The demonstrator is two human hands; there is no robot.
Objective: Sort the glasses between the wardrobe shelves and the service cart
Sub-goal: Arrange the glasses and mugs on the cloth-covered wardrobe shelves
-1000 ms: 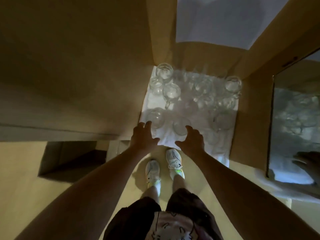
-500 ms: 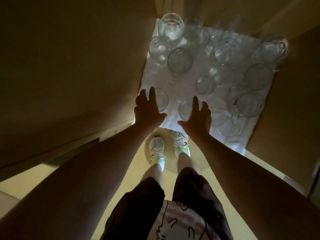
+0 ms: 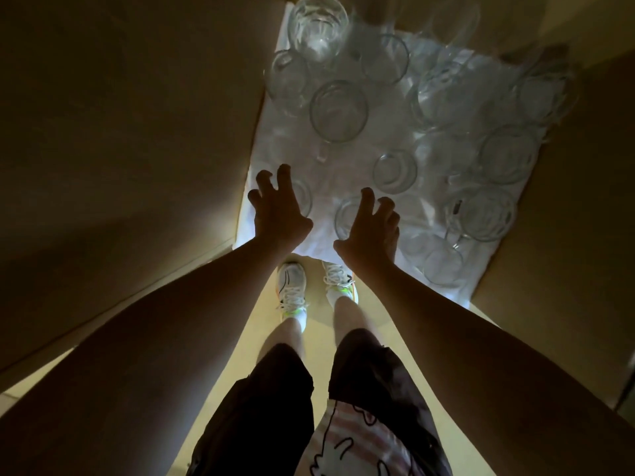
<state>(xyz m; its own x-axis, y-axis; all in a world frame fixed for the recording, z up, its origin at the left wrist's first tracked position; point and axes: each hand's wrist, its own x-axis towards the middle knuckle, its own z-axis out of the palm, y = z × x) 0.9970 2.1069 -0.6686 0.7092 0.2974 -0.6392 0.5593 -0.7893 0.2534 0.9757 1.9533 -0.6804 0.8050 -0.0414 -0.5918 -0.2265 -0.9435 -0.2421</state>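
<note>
A dim brown wardrobe wall (image 3: 120, 132) fills the left half of the frame, and a second brown panel (image 3: 567, 218) closes off the right side. Between them, in the upper middle, a white cloth (image 3: 275, 149) covers a shelf crowded with clear glasses (image 3: 446, 97) seen from above, their rims overlapping in the poor light. A large handled mug (image 3: 338, 109) stands left of centre in the group, and another mug (image 3: 488, 214) sits toward the right edge. Low in the frame are dark shorts (image 3: 275, 400) and white trainers (image 3: 292, 286) on a yellowish floor. The left hand (image 3: 280, 209) reaches over the near left corner of the cloth with fingers spread and bent, hovering above a small glass (image 3: 302, 201) without clasping it. The right hand (image 3: 371, 228), likewise spread and clawed, hangs over the rim of a front glass (image 3: 345, 214); whether the fingertips touch it cannot be told.
</note>
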